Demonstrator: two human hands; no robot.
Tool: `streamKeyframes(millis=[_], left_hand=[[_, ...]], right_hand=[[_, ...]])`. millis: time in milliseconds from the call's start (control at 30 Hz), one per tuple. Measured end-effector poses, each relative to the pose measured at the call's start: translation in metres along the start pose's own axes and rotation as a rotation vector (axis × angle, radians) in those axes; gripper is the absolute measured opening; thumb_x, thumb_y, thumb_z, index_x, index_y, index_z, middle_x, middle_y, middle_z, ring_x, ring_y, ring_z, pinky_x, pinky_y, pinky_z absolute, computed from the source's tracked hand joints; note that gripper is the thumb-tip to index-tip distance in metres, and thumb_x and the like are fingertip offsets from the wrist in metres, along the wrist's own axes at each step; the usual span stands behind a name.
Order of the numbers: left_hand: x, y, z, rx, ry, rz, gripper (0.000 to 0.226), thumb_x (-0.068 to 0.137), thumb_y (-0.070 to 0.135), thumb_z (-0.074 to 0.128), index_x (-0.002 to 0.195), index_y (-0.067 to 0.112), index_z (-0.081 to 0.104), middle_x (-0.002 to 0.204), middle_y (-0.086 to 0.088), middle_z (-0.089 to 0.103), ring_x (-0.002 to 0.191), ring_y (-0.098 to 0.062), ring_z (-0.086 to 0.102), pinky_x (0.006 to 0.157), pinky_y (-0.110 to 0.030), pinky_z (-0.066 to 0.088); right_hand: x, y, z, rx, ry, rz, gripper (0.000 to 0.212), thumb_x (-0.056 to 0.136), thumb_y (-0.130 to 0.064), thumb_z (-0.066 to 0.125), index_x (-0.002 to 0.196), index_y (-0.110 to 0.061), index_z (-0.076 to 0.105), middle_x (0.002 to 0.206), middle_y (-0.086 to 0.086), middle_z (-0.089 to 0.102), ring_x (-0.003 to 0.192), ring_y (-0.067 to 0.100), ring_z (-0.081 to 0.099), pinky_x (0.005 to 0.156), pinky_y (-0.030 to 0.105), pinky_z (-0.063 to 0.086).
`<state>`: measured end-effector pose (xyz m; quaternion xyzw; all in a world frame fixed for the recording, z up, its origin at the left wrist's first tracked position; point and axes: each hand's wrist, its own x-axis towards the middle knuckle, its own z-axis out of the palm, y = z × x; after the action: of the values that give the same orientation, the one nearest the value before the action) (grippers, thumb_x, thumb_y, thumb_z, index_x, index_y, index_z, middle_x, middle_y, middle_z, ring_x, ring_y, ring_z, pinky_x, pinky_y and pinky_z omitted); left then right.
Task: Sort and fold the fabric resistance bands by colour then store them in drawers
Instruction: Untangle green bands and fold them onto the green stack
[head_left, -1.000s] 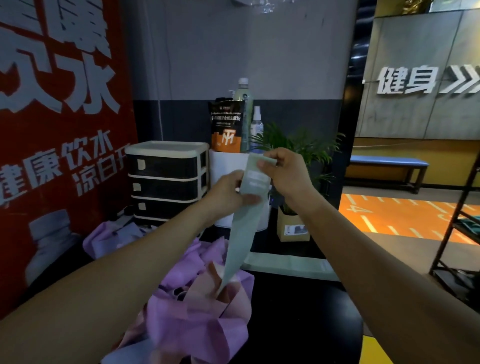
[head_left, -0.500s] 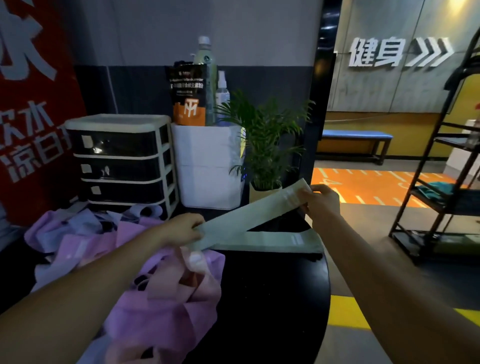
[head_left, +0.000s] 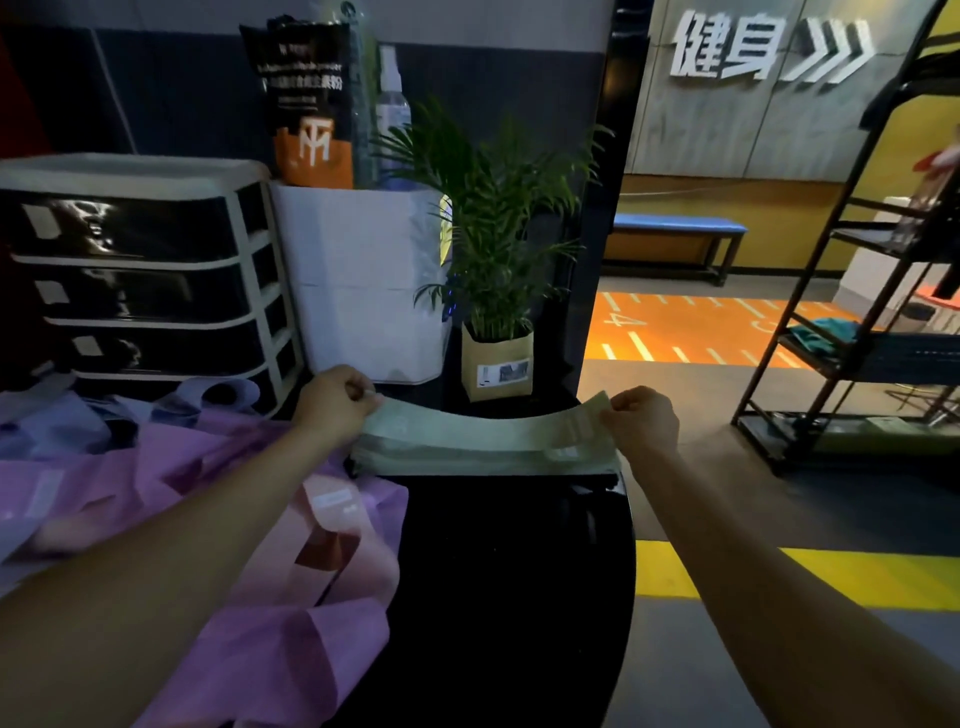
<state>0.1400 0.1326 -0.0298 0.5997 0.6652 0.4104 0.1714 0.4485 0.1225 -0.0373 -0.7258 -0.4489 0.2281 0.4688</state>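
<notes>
From my head camera, I held a pale green band (head_left: 483, 423) stretched out flat between my two hands. My left hand (head_left: 332, 397) pinched its left end with curled fingers. My right hand (head_left: 644, 421) pinched its right end the same way. The band sagged a little in the middle, just above a stack of green bands (head_left: 483, 457) that lay flat at the far edge of the black table (head_left: 514, 597). I could not tell if it touched the stack.

A heap of pink and purple bands (head_left: 270, 545) lay on the left side of the table, under my left arm. Behind the heap stood the drawers (head_left: 145, 280), all pushed in. Next to them stood a white box (head_left: 363, 280), and a small green plant (head_left: 493, 208) stood in a paper pot.
</notes>
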Motion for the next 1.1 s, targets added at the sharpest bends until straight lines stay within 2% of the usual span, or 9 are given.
streamKeyframes(millis=[67,167,433,533,633,733,833,933,1100], left_hand=[[0.000,-0.002,0.006,0.022,-0.012,0.017,0.009,0.080,0.009,0.070,0.085,0.004,0.064,0.064,0.002,0.052,0.073,-0.017,0.051,0.057,-0.021,0.031],[-0.002,-0.009,0.010,0.066,-0.040,0.018,0.010,0.080,0.010,0.069,0.085,0.003,0.064,0.069,-0.003,0.056,0.073,-0.019,0.052,0.053,-0.023,0.029],[-0.004,-0.025,0.016,0.092,-0.055,0.036,0.011,0.077,0.006,0.070,0.079,0.012,0.060,0.072,-0.003,0.057,0.072,-0.020,0.053,0.069,-0.023,0.037],[-0.006,-0.028,0.016,0.083,-0.054,0.074,0.016,0.078,0.008,0.071,0.092,0.006,0.063,0.088,-0.006,0.057,0.077,-0.019,0.054,0.074,-0.023,0.038],[-0.013,-0.031,0.014,0.087,-0.114,0.140,0.036,0.077,0.014,0.074,0.110,0.008,0.061,0.106,-0.003,0.050,0.089,-0.019,0.056,0.085,-0.028,0.043],[-0.026,-0.036,0.012,0.105,-0.169,0.188,0.054,0.075,0.015,0.077,0.124,0.010,0.055,0.114,-0.001,0.049,0.102,-0.015,0.050,0.089,-0.021,0.036],[-0.032,-0.040,0.012,0.091,-0.196,0.181,0.062,0.075,0.013,0.076,0.131,0.008,0.049,0.130,-0.008,0.050,0.113,-0.015,0.046,0.090,-0.009,0.026],[-0.030,-0.042,0.013,0.101,-0.208,0.167,0.064,0.076,0.012,0.075,0.133,0.008,0.047,0.132,-0.011,0.049,0.117,-0.020,0.046,0.089,-0.008,0.024],[-0.024,-0.045,0.015,0.130,-0.222,0.125,0.063,0.076,0.014,0.075,0.132,0.007,0.048,0.125,-0.012,0.052,0.111,-0.020,0.049,0.084,-0.011,0.027]], right_hand=[[0.002,0.006,0.002,-0.023,-0.009,-0.002,0.013,0.080,-0.004,0.062,0.093,-0.005,0.065,0.098,0.014,0.065,0.095,0.030,0.059,0.070,0.029,0.042],[0.004,0.014,0.004,-0.087,-0.032,-0.025,0.016,0.082,-0.006,0.063,0.097,-0.002,0.065,0.103,0.015,0.065,0.096,0.029,0.058,0.072,0.028,0.039],[0.005,0.028,0.006,-0.215,-0.057,-0.084,0.018,0.084,-0.007,0.060,0.101,-0.001,0.064,0.108,0.017,0.062,0.100,0.030,0.056,0.075,0.032,0.041],[0.000,0.026,0.008,-0.294,-0.038,-0.132,0.026,0.087,-0.008,0.057,0.113,-0.004,0.059,0.118,0.018,0.053,0.109,0.032,0.048,0.085,0.036,0.041],[-0.018,0.014,0.016,-0.428,-0.006,-0.355,0.035,0.087,-0.011,0.058,0.122,-0.010,0.056,0.124,0.014,0.046,0.116,0.032,0.037,0.095,0.036,0.033],[-0.038,0.004,0.034,-0.491,-0.264,-0.565,0.048,0.087,-0.024,0.063,0.132,-0.019,0.050,0.136,0.004,0.040,0.127,0.025,0.031,0.104,0.031,0.027],[-0.044,0.004,0.054,-0.568,-0.469,-0.621,0.063,0.084,-0.041,0.064,0.140,-0.025,0.040,0.150,0.001,0.028,0.138,0.025,0.021,0.112,0.039,0.020],[-0.042,0.005,0.063,-0.640,-0.514,-0.597,0.068,0.085,-0.048,0.059,0.144,-0.028,0.032,0.154,0.001,0.022,0.141,0.027,0.016,0.113,0.042,0.018],[-0.042,0.005,0.063,-0.671,-0.513,-0.584,0.062,0.087,-0.049,0.056,0.141,-0.029,0.035,0.144,0.001,0.037,0.133,0.027,0.027,0.108,0.039,0.023]])
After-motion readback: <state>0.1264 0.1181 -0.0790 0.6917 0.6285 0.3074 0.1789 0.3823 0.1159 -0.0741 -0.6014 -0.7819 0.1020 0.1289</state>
